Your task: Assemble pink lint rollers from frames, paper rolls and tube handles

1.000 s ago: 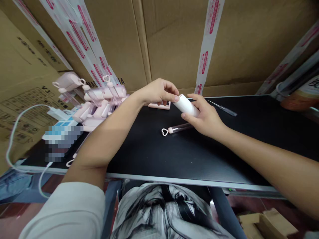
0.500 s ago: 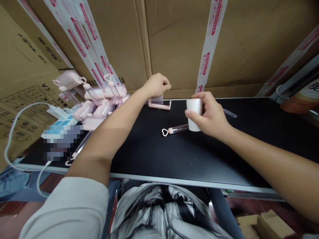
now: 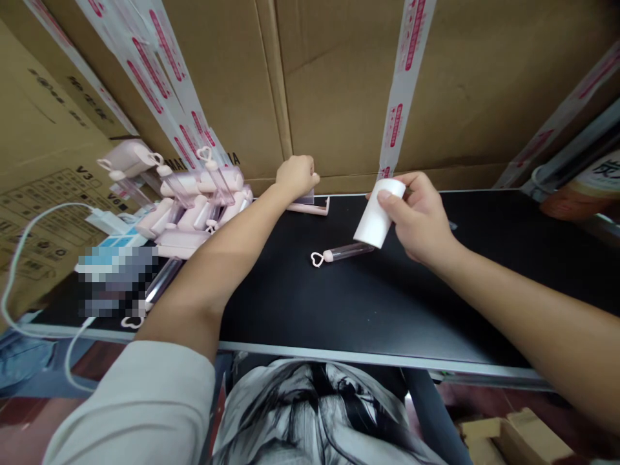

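Observation:
My right hand (image 3: 420,216) is closed around a smooth white roll (image 3: 378,216), tilted above the table, thumb on its near side. Just below it, a clear tube with a pale pink heart-shaped ring (image 3: 317,259) lies on the black surface. My left hand (image 3: 296,176) is at the back edge of the table, with curled fingers turned away from me; what they hold, if anything, is hidden. Right by it lies an open pink frame-like case (image 3: 317,208), partly covered by that hand.
Several pink cases and clear tubes (image 3: 194,213) are piled at the left. A blue-and-white box (image 3: 113,248) with a white cable (image 3: 29,239) sits before them. A cardboard wall (image 3: 334,84) closes off the back. A labelled container (image 3: 588,184) stands at the far right.
My left hand has moved left and down toward the pink case. The white roll has tipped over in my right hand, its top leaning right.

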A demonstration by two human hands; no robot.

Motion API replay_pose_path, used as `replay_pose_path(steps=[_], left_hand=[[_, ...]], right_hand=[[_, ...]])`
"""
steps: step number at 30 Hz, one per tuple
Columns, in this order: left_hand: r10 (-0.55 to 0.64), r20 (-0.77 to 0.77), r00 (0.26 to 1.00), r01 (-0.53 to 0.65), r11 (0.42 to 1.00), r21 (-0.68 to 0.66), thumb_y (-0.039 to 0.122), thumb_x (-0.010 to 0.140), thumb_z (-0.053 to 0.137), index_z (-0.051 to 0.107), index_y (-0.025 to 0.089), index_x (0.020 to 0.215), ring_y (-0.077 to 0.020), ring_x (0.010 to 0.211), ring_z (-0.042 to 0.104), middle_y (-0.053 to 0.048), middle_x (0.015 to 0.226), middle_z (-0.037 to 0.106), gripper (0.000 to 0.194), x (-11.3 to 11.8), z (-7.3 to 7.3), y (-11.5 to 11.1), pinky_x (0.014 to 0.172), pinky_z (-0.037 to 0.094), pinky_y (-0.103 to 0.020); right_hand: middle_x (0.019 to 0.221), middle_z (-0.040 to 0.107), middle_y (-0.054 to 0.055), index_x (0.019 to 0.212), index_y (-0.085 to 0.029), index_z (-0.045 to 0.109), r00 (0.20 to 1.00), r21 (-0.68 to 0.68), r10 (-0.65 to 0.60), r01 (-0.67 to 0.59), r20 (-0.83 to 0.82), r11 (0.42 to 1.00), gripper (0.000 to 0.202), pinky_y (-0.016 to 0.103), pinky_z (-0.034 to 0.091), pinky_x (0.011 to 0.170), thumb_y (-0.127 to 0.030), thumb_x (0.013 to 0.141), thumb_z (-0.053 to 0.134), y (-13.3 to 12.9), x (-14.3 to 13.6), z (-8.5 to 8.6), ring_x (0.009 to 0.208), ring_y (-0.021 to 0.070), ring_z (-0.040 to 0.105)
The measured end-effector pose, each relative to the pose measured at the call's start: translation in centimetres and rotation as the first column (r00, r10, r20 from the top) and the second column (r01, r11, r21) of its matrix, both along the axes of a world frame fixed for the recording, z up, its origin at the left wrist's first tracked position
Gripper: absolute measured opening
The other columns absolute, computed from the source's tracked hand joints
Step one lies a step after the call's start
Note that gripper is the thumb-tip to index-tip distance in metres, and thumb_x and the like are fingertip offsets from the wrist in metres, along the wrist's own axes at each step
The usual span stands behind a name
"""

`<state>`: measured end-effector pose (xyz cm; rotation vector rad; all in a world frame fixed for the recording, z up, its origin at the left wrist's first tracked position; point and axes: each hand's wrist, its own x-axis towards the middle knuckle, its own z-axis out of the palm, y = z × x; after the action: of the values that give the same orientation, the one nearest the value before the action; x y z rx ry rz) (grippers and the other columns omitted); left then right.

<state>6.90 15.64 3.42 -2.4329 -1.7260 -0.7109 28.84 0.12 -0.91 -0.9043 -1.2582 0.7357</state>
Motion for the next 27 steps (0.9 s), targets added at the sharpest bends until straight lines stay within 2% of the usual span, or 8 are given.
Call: replay_pose_path(steps=[2, 5, 7, 9, 11, 14, 21, 27], left_hand=[[-0.196, 0.223, 0.955, 0.169, 0.976, 0.134, 0.034, 0.093, 0.074, 0.076, 0.017, 0.095, -0.0223, 0.092, 0.071, -0.009, 0.094, 0.078, 0.017, 0.2, -0.3, -1.9, 0.09, 0.056, -0.037], [-0.565, 0.385, 0.73, 0.462, 0.823, 0.331, 0.05, 0.098, 0.072, 0.069, 0.019, 0.098, -0.0162, 0.088, 0.071, -0.006, 0.103, 0.078, 0.03, 0.7, -0.9, -6.4, 0.084, 0.057, -0.033], [-0.709, 0.3, 0.638, 0.57, 0.697, 0.436, 0.054, 0.098, 0.072, 0.068, 0.021, 0.098, -0.0187, 0.098, 0.074, -0.007, 0.113, 0.078, 0.033, 1.1, -1.3, -9.4, 0.09, 0.059, -0.037], [-0.774, 0.163, 0.611, 0.616, 0.595, 0.516, 0.051, 0.1, 0.071, 0.068, 0.021, 0.102, -0.0216, 0.109, 0.076, -0.009, 0.118, 0.078, 0.03, 1.4, -1.8, -11.4, 0.097, 0.059, -0.041], [-0.784, 0.051, 0.619, 0.624, 0.53, 0.575, 0.045, 0.102, 0.07, 0.069, 0.02, 0.107, -0.0228, 0.115, 0.076, -0.011, 0.121, 0.078, 0.026, 1.6, -2.3, -12.2, 0.101, 0.06, -0.041], [-0.746, 0.003, 0.666, 0.588, 0.528, 0.613, 0.042, 0.103, 0.068, 0.069, 0.019, 0.113, -0.0233, 0.117, 0.076, -0.012, 0.124, 0.079, 0.025, 1.8, -3.0, -12.0, 0.101, 0.06, -0.041], [-0.677, 0.076, 0.732, 0.56, 0.663, 0.497, 0.046, 0.106, 0.061, 0.074, 0.022, 0.122, -0.0244, 0.129, 0.072, -0.013, 0.136, 0.076, 0.032, 2.0, -3.1, -12.6, 0.114, 0.056, -0.043], [-0.696, 0.113, 0.709, 0.561, 0.654, 0.508, 0.04, 0.107, 0.059, 0.072, 0.021, 0.131, -0.024, 0.134, 0.069, -0.013, 0.142, 0.073, 0.033, 2.1, -4.0, -11.9, 0.117, 0.055, -0.044]], right_hand=[[0.08, 0.067, -0.002, 0.092, -0.029, 0.058, 0.979, -0.098, -0.004, -0.016, -0.206, 0.995, 0.034, 0.031, 0.057, 0.055, -0.05, 0.087, 0.083, 0.7, 0.2, 0.5, 0.067, 0.0181, 0.065], [0.072, 0.066, -0.002, 0.089, -0.025, 0.058, 0.918, -0.196, -0.02, -0.064, -0.397, 0.978, 0.033, 0.026, 0.056, 0.046, -0.051, 0.094, 0.078, 1.4, 0.5, 1.0, 0.056, 0.014, 0.061], [0.07, 0.066, -0.002, 0.089, -0.023, 0.059, 0.894, -0.223, -0.017, -0.093, -0.447, 0.97, 0.033, 0.025, 0.058, 0.046, -0.05, 0.099, 0.073, 1.7, 0.7, 1.2, 0.054, 0.0126, 0.06], [0.07, 0.066, -0.002, 0.088, -0.022, 0.058, 0.89, -0.233, -0.016, -0.103, -0.457, 0.967, 0.035, 0.025, 0.06, 0.047, -0.053, 0.1, 0.072, 1.7, 0.6, 1.1, 0.053, 0.0121, 0.061], [0.072, 0.066, -0.002, 0.087, -0.023, 0.057, 0.894, -0.22, -0.003, -0.108, -0.449, 0.969, 0.039, 0.025, 0.061, 0.048, -0.056, 0.097, 0.075, 1.5, 0.3, 0.9, 0.055, 0.0124, 0.063], [0.076, 0.068, -0.001, 0.088, -0.023, 0.06, 0.914, -0.182, 0.047, -0.13, -0.403, 0.975, 0.044, 0.027, 0.064, 0.053, -0.063, 0.093, 0.077, 0.9, -0.2, 0.8, 0.062, 0.0138, 0.067], [0.089, 0.072, 0.002, 0.094, -0.026, 0.062, 0.959, -0.174, 0.091, -0.142, -0.269, 0.974, 0.047, 0.036, 0.069, 0.068, -0.071, 0.089, 0.075, 0.3, -0.4, -0.1, 0.078, 0.0194, 0.072], [0.099, 0.068, 0.004, 0.096, -0.026, 0.064, 0.994, -0.253, -0.015, -0.014, -0.113, 0.967, 0.04, 0.032, 0.062, 0.07, -0.065, 0.093, 0.069, 0.6, -0.4, -1.1, 0.091, 0.0204, 0.068]])
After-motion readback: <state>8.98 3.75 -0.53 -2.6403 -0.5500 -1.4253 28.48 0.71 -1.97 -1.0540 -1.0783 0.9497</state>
